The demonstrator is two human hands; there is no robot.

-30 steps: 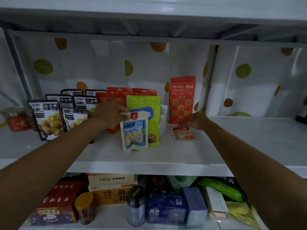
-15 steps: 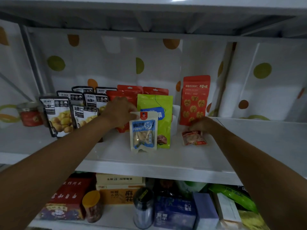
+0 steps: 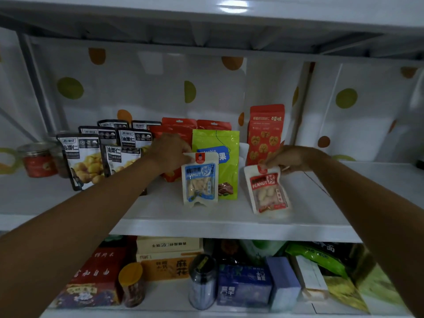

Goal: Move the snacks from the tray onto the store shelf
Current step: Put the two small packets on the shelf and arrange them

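Observation:
On the white store shelf (image 3: 229,223) a blue-and-white peanut packet (image 3: 200,183) stands upright in front of a green pistachio bag (image 3: 226,143). My left hand (image 3: 168,151) pinches the top of the blue packet. My right hand (image 3: 290,158) grips the top edge of a red-and-white peanut packet (image 3: 267,190), which stands tilted on the shelf to the right of the blue one. Behind it stands a tall red walnut bag (image 3: 265,131). The tray is not in sight.
Several black chestnut bags (image 3: 80,161) and red bags (image 3: 176,125) fill the shelf's left and back. A small red jar (image 3: 39,160) sits far left. The shelf's right part (image 3: 367,187) is bare. The lower shelf holds boxes, jars and bags.
My right hand has lifted the red peanut packet from lying flat to standing tilted, nearer the shelf's front. My left hand stays on the blue packet.

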